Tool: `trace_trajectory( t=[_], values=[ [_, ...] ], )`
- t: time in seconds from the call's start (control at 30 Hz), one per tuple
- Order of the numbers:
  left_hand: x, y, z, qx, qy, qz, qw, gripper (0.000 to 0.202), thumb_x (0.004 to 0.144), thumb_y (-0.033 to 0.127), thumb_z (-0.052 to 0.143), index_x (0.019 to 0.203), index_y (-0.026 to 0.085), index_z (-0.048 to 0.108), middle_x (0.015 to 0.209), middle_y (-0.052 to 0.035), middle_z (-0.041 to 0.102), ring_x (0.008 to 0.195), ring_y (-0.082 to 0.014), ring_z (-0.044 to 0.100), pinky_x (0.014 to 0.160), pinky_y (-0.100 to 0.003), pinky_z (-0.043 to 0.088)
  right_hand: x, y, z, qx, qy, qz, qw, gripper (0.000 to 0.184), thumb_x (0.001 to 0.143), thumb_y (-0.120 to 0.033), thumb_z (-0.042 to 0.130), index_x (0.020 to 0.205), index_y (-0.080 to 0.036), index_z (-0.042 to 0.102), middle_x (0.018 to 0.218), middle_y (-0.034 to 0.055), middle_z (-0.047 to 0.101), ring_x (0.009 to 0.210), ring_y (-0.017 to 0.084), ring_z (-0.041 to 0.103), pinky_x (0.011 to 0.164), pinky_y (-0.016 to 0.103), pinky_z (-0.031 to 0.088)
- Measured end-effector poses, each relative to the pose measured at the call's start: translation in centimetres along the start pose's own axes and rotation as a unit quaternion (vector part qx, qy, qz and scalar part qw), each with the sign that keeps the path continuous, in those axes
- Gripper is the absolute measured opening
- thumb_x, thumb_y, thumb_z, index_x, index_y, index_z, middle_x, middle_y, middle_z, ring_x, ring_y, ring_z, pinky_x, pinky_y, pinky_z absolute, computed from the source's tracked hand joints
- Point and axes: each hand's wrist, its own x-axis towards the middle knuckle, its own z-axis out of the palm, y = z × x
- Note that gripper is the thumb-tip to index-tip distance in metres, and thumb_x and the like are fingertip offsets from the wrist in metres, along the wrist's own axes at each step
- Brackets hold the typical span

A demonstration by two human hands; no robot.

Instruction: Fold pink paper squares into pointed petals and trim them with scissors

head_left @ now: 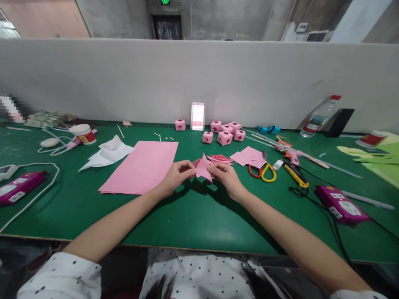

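Paper piece (203, 168), pink, folded to a pointed shape, held just right of big pink sheet (141, 166), slightly above green table (195, 221). L hand (177, 175) pinches its left edge w/ thumb + fingers; R hand (226, 177) pinches the right edge, both closed on it. Judged: v. light, thin, floppy, creases easily, tears if tugged; best held at folded edges, not tips. Further right of sheet: cut pink squares (249, 156) (closest to R hand), scissors (262, 171), glue gun (289, 155). Beyond sheet's far right corner: pink cubes (225, 133). Left of sheet: white paper (107, 155)
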Motion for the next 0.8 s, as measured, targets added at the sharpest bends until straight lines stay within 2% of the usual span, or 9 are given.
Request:
trace_trajectory(
  t=[0.13, 0.2, 0.27, 0.33, 0.4, 0.47, 0.53, 0.6, 0.8],
  values=[
    [0.1, -0.3, 0.1, 0.027, -0.03, -0.008, 0.999, 0.016, 0.078, 0.031, 0.064, 0.071, 0.017, 0.059, 0.068, 0.0002, 0.06, 0.063, -0.0121, 0.053, 0.063, -0.025, 0.042, 0.1, -0.2, -0.2, -0.054, 0.015, -0.053, 0.997, 0.027, 0.075, -0.043, 0.071, 0.067, -0.018, 0.063, 0.064, -0.0026, 0.057, 0.059, 0.011, 0.049, 0.06, 0.026, 0.04],
    [0.2, -0.6, 0.1, 0.05, -0.008, 0.01, 0.999, 0.018, 0.081, 0.035, 0.062, 0.078, 0.017, 0.061, 0.073, -0.0018, 0.062, 0.067, -0.0138, 0.056, 0.063, -0.026, 0.044, 0.1, -0.5, -0.5, -0.107, 0.024, -0.083, 0.99, 0.028, 0.079, -0.044, 0.067, 0.069, -0.018, 0.062, 0.061, -0.0018, 0.058, 0.057, 0.012, 0.05, 0.058, 0.027, 0.04],
    [0.2, -0.6, 0.0, 0.095, 0.044, 0.066, 0.992, 0.026, 0.083, 0.037, 0.062, 0.1, 0.018, 0.061, 0.089, -0.005, 0.064, 0.079, -0.0167, 0.061, 0.066, -0.028, 0.047, 0.0, -0.8, -1.0, -0.191, 0.043, -0.141, 0.97, 0.027, 0.083, -0.042, 0.063, 0.071, -0.018, 0.063, 0.063, 0.0001, 0.061, 0.059, 0.014, 0.053, 0.06, 0.029, 0.042],
    [0.0, -0.5, -0.2, 0.187, 0.091, 0.161, 0.965, 0.048, 0.082, 0.038, 0.064, 0.124, 0.021, 0.052, 0.111, -0.0094, 0.061, 0.098, -0.0212, 0.06, 0.077, -0.033, 0.05, -0.1, -1.1, -1.4, -0.31, 0.044, -0.236, 0.92, 0.023, 0.087, -0.037, 0.06, 0.075, -0.019, 0.065, 0.071, 0.0031, 0.066, 0.068, 0.017, 0.058, 0.068, 0.031, 0.044],
    [-0.4, -0.2, -0.3, 0.31, 0.099, 0.266, 0.908, 0.058, 0.081, 0.037, 0.067, 0.133, 0.024, 0.047, 0.127, -0.0123, 0.055, 0.117, -0.026, 0.052, 0.093, -0.042, 0.046, -0.2, -1.2, -1.8, -0.432, 0.016, -0.333, 0.838, 0.017, 0.089, -0.031, 0.058, 0.081, -0.019, 0.067, 0.081, 0.0058, 0.068, 0.08, 0.02, 0.06, 0.076, 0.034, 0.044],
    [-0.7, 0.1, -0.2, 0.407, 0.07, 0.332, 0.848, 0.046, 0.083, 0.033, 0.066, 0.127, 0.026, 0.055, 0.133, -0.0116, 0.052, 0.126, -0.028, 0.046, 0.104, -0.047, 0.038, -0.3, -1.2, -1.8, -0.52, -0.027, -0.393, 0.758, 0.015, 0.091, -0.027, 0.056, 0.086, -0.02, 0.068, 0.086, 0.0073, 0.07, 0.087, 0.022, 0.06, 0.079, 0.036, 0.042],
    [-0.9, 0.1, 0.0, 0.451, 0.039, 0.367, 0.813, 0.032, 0.086, 0.026, 0.062, 0.118, 0.028, 0.062, 0.128, -0.0083, 0.059, 0.125, -0.027, 0.046, 0.105, -0.047, 0.036, -0.4, -1.1, -1.6, -0.571, -0.054, -0.419, 0.704, 0.016, 0.092, -0.025, 0.054, 0.089, -0.021, 0.068, 0.09, 0.008, 0.071, 0.088, 0.022, 0.06, 0.079, 0.036, 0.042],
    [-1.0, -0.1, 0.3, 0.464, 0.026, 0.374, 0.803, 0.028, 0.088, 0.02, 0.059, 0.114, 0.029, 0.065, 0.116, -0.0058, 0.067, 0.123, -0.0255, 0.049, 0.103, -0.046, 0.036, -0.4, -1.0, -1.4, -0.597, -0.067, -0.424, 0.678, 0.017, 0.093, -0.024, 0.052, 0.09, -0.021, 0.068, 0.091, 0.0082, 0.071, 0.088, 0.022, 0.06, 0.079, 0.037, 0.042],
    [-0.8, -0.4, 0.3, 0.475, 0.021, 0.361, 0.803, 0.018, 0.088, 0.02, 0.058, 0.101, 0.027, 0.068, 0.102, -0.0044, 0.072, 0.121, -0.0259, 0.05, 0.102, -0.046, 0.035, -0.5, -0.9, -1.2, -0.617, -0.065, -0.424, 0.66, 0.02, 0.095, -0.024, 0.05, 0.09, -0.021, 0.068, 0.09, 0.0076, 0.07, 0.087, 0.02, 0.059, 0.08, 0.036, 0.041]
  ],
)
